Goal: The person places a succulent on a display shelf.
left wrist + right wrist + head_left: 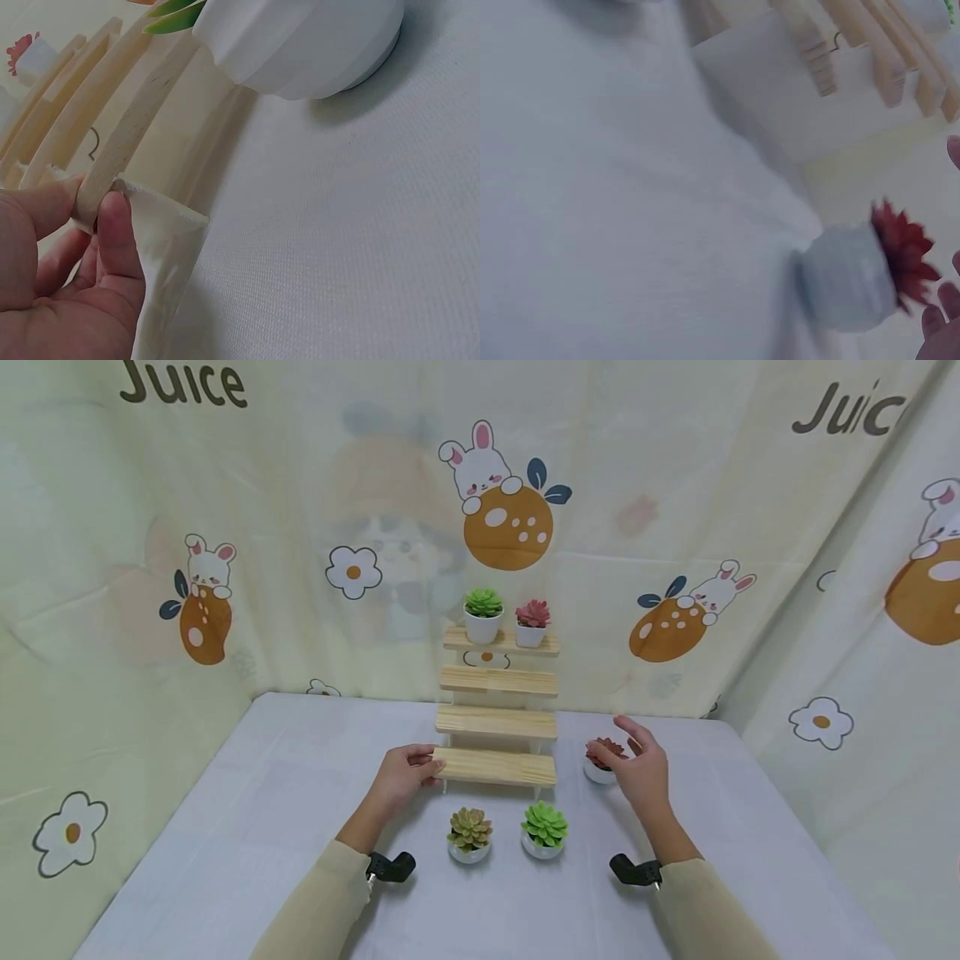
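My left hand [397, 781] pinches the left end of the lowest board of a four-tier wooden shelf stand [495, 766]. The left wrist view shows the thumb and fingers on either side of that board's end [112, 169]. To the right of the stand, a dark red succulent in a white pot [597, 772] rests on the table. My right hand [643, 777] hovers beside this plant, fingers spread and apart from the pot. In the right wrist view only fingertips [951, 300] show at the edge, close to the red leaves [907, 259].
A green succulent [483, 625] and a pink one [532, 631] in white pots occupy the top tier. In front of the stand sit a brownish succulent [469, 831] and a bright green one [543, 827]. A printed curtain [300, 485] hangs behind the white table [300, 760].
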Motion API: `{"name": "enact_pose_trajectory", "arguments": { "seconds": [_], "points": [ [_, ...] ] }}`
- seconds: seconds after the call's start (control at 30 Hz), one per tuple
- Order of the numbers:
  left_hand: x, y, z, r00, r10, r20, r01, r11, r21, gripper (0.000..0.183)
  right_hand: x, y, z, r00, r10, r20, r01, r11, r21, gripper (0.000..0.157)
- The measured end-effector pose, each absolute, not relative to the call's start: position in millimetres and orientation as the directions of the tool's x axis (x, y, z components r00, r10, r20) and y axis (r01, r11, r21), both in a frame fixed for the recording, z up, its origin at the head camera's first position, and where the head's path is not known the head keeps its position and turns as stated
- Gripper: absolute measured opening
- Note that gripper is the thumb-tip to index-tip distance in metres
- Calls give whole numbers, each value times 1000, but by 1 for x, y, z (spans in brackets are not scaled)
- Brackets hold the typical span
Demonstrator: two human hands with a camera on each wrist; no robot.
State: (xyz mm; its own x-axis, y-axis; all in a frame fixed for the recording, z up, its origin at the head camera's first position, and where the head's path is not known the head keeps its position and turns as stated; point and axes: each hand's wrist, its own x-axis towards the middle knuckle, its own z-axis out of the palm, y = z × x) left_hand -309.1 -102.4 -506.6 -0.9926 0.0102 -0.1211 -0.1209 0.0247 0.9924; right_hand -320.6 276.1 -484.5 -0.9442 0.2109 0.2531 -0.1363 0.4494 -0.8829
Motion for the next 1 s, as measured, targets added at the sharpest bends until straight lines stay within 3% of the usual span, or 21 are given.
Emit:
{"name": "enact_pose_trajectory", "arguments": {
  "seconds": [0.23, 0.4, 1.0],
  "points": [
    [-308, -103, -505, -992, 15, -127, -127, 13, 992, 39, -316, 284, -513, -974, 199, 107, -22, 385, -923, 100],
    [-309, -103, -507, -992, 21, -122, -122, 11, 993, 38, -313, 288, -518, -985, 170, 35, 23, 326, -945, 107],
    [-314, -102, -512, -991, 18, -136, -135, 19, 991, 38, -315, 288, -525, -966, 255, -29, 123, 362, -924, 86]
  ]
}}
